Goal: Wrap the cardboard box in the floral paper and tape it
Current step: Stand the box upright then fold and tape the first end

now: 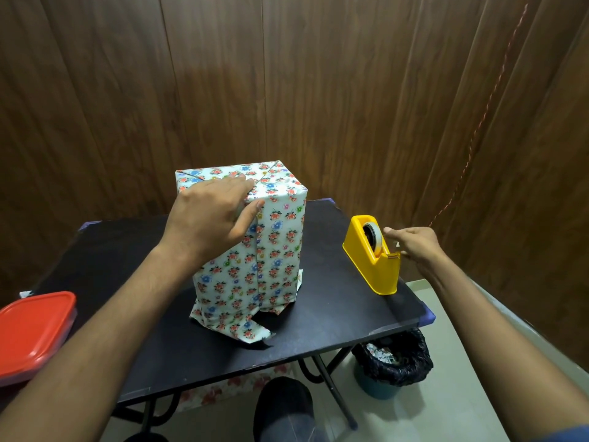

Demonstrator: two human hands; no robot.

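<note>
The box wrapped in floral paper (277,250) stands upright in the middle of the black table (334,317). Its top flaps are folded in, and loose paper ends spread out at its base. My left hand (210,215) rests on the box's top front edge, fingers flat on the top and thumb pressing the vertical seam on the front face. A yellow tape dispenser (373,272) with a white tape roll (377,239) sits to the right. My right hand (414,245) is at the dispenser's cutter end and pinches the end of the tape.
A container with a red lid (32,330) lies at the table's left edge. Below the table's right corner stands a bin with a black liner (392,368) holding paper scraps. More floral paper (223,387) lies under the table. Wood panelling is close behind.
</note>
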